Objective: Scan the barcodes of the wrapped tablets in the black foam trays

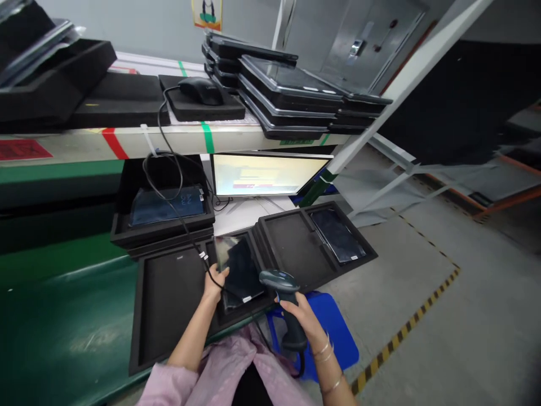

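Observation:
My right hand [302, 313] is wrapped round the grip of a dark barcode scanner [281, 282], held upright above the front edge of the trays. My left hand [216, 282] is closed on the left edge of a dark screen panel [240, 268], thumb toward its face; the fingers underneath are partly hidden. The panel has a small white label at its near edge and sits in the right part of a black foam tray [169, 304]. Across my left hand runs the black cable [190, 239].
Another foam tray [291, 237] to the right holds a second screen panel [338, 235]. A lit monitor [266, 175] stands behind, under a shelf [253, 138] with stacked trays [291, 96] and a mouse [200, 90]. Stacked boxes [163, 234] stand left; a blue stool [332, 332] is below right.

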A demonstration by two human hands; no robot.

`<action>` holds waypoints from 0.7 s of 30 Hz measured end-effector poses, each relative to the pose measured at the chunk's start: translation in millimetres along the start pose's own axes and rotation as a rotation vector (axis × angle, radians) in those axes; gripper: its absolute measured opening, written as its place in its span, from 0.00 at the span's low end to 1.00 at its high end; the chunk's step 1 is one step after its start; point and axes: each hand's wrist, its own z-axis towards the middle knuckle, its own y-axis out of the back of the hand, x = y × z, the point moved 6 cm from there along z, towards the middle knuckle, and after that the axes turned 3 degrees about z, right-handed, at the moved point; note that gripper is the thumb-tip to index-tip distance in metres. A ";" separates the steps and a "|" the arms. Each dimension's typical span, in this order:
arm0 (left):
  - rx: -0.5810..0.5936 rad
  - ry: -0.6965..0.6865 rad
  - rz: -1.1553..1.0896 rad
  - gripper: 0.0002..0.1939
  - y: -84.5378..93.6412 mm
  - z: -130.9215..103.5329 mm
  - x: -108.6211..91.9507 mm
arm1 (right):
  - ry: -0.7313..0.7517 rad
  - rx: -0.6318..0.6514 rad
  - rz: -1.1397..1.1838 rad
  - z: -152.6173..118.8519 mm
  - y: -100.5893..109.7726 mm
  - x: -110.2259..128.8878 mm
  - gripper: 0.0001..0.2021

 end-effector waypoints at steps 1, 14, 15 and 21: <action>0.019 0.000 -0.057 0.16 11.5 -4.8 -2.6 | -0.020 -0.042 0.061 -7.1 9.4 -0.4 0.22; 0.433 -0.147 -0.694 0.21 -129.5 -67.1 -149.5 | 0.316 -0.384 0.677 -39.1 124.8 8.8 0.23; 0.408 -0.124 -0.662 0.20 -149.1 -64.1 -148.2 | 0.310 -0.391 0.662 -35.8 127.9 11.5 0.24; 0.261 -0.066 -0.356 0.16 -197.7 -46.3 -117.5 | 0.066 -0.430 0.575 5.3 135.7 -6.7 0.25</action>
